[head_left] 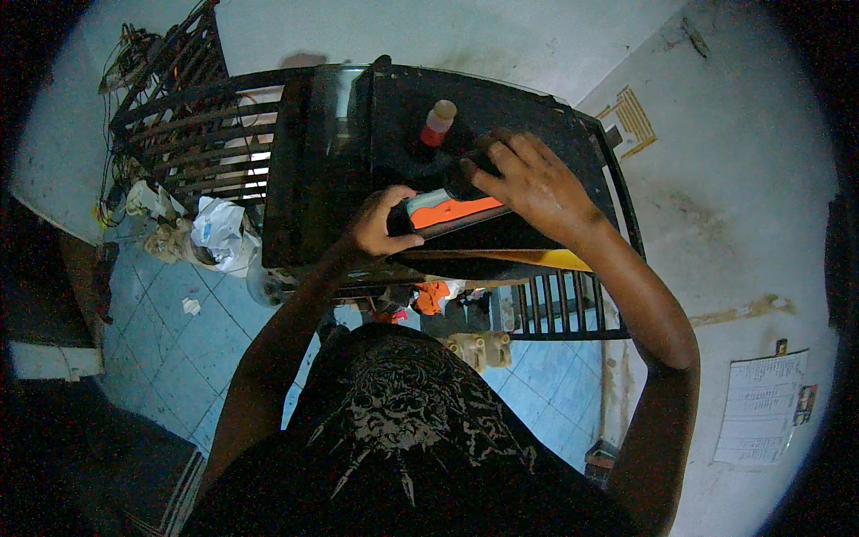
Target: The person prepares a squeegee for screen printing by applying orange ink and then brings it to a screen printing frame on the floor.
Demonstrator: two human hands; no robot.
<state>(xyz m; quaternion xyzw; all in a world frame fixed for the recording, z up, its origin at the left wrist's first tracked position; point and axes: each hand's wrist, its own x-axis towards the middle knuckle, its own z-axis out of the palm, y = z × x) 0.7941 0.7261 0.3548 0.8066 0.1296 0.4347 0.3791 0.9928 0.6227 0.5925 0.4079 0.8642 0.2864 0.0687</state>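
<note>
A long piece with an orange face, a grey strip and dark edges (447, 213) lies on or just above the black tabletop (403, 98). My left hand (385, 225) grips its left end, thumb on the near side and fingers on the far side. Over the other end, my right hand (541, 188) is closed with bent fingers around a dark object (465, 182), whose kind I cannot make out. This dark object touches or hangs just above the orange piece. Beyond both hands stands a small bottle (437, 123) with red contents and a pale top.
Dark slatted racks (224, 143) with tangled cables adjoin the table's left side. White and tan bags (219, 234) rest on the blue tiled floor beside it. A yellow strip (555, 259) runs along the table's near edge. Sheets of paper (761, 407) hang on the right wall.
</note>
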